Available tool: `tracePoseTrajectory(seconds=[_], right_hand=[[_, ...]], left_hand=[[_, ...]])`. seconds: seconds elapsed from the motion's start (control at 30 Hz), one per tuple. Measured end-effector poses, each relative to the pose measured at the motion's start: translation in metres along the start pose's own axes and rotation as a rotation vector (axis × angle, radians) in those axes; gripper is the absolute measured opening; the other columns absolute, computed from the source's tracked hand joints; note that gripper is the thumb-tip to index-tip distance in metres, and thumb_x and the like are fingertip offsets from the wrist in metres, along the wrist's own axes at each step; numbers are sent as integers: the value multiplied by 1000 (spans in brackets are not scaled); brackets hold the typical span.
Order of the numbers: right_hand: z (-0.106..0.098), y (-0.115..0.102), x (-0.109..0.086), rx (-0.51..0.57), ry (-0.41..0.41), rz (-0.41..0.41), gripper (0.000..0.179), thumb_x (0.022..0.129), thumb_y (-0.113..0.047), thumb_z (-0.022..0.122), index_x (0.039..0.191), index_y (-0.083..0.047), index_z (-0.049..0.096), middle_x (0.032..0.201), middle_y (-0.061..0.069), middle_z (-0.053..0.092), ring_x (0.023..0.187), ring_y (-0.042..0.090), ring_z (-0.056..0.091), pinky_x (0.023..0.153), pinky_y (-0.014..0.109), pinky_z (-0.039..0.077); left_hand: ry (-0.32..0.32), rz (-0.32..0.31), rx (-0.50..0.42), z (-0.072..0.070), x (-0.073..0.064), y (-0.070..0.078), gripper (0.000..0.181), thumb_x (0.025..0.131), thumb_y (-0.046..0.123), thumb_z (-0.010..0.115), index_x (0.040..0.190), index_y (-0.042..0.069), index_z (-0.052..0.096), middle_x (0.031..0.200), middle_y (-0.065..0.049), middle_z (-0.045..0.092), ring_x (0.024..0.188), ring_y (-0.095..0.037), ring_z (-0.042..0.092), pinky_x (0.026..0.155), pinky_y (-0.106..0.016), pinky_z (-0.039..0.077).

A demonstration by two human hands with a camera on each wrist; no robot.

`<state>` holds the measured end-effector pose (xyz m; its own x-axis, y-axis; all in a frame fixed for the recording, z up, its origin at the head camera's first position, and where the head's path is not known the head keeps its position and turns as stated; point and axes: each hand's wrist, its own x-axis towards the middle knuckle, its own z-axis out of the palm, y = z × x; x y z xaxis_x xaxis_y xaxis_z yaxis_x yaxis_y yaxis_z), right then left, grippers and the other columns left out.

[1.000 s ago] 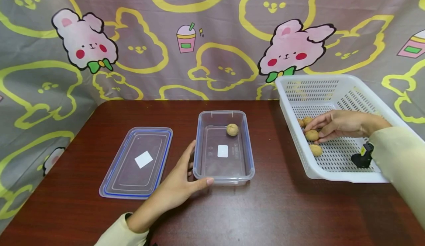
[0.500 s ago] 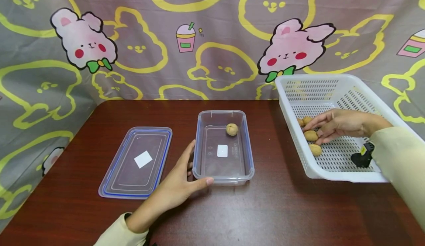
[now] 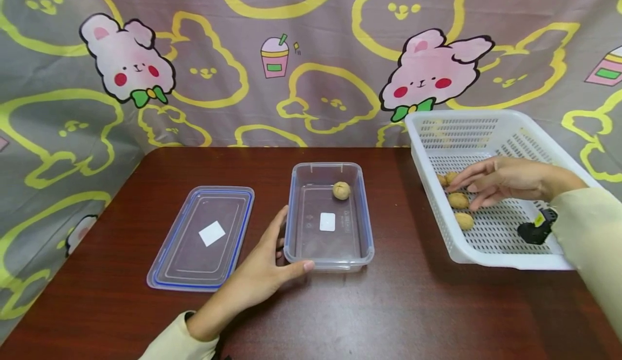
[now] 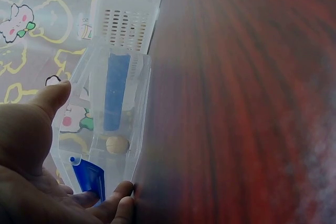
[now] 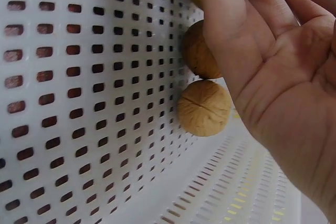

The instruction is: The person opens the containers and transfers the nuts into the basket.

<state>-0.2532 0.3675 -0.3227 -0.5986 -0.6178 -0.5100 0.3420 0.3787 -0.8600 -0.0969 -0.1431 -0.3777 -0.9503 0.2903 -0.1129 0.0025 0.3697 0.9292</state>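
My left hand holds the front left corner of a clear plastic food container, thumb along the front and fingers at the left side. One walnut lies inside, towards the back right. My right hand is inside a white perforated basket, fingers spread and loosely bent above the walnuts. Nearest its fingertips is one walnut, with nothing gripped. Another walnut lies in front of it, and more sit behind, partly hidden by the hand. The right wrist view shows a walnut beside the fingers.
A clear lid with a blue seal lies flat left of the container. The dark red wooden table ends at a patterned curtain. A black device shows by the right wrist, over the basket.
My right hand has lifted slightly and shifted right, its fingers coming away from the walnut they were touching. The left hand and the container stay in place.
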Motion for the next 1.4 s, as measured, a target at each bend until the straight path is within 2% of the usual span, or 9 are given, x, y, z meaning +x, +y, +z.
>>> tracePoseTrajectory(seconds=[0.2,0.47,0.67,0.8,0.97,1.07,1.23,1.4], right_hand=[[-1,-3,-8,-74,30,-50,38,109,-1,46,132,-14,73,132,-3,75,96,28,79,83,37,65],[7,-21,-13,-233,175,-72,33,110,-8,49,129,-21,73,126,-6,76,95,28,78,77,35,65],[18,-39,-18,-337,226,-212,39,111,-8,46,126,-31,74,122,-12,77,99,26,76,79,40,66],[34,-55,-20,-385,336,-257,35,111,-12,48,125,-32,73,119,-11,77,98,22,75,80,41,65],[63,-77,-17,-390,398,-285,31,110,-11,52,123,-31,72,116,-8,78,97,25,76,78,42,65],[83,-88,-12,-383,439,-279,25,109,-13,55,126,-24,70,116,-7,77,98,25,76,79,41,66],[115,-101,1,-364,474,-255,38,106,-17,61,141,-3,58,131,9,70,103,23,75,82,41,66],[138,-110,18,-356,506,-223,40,107,-20,60,143,-3,55,144,18,60,111,21,73,87,38,65]], left_hand=[[-2,2,-1,2,0,0,115,88,26,87,170,21,7,170,-11,29,139,-31,54,106,-33,55],[-5,2,0,2,0,1,114,88,28,87,170,22,7,171,-10,28,141,-31,53,107,-36,55],[-12,5,-12,3,1,1,115,88,27,87,170,22,7,171,-10,27,141,-31,53,104,-33,56],[-10,4,-11,2,1,1,115,88,27,87,170,21,7,171,-10,27,141,-32,53,106,-35,55],[-6,7,-9,1,1,0,116,88,26,87,170,20,6,170,-12,29,139,-31,55,104,-31,55],[-6,12,-10,1,1,-1,116,88,25,87,170,19,6,169,-12,30,137,-30,56,102,-28,55],[-5,5,-4,0,0,-1,115,88,25,87,170,21,6,168,-12,31,136,-30,56,102,-30,55],[3,0,4,0,0,-1,116,88,26,87,170,22,6,169,-12,31,138,-30,55,106,-36,55]])
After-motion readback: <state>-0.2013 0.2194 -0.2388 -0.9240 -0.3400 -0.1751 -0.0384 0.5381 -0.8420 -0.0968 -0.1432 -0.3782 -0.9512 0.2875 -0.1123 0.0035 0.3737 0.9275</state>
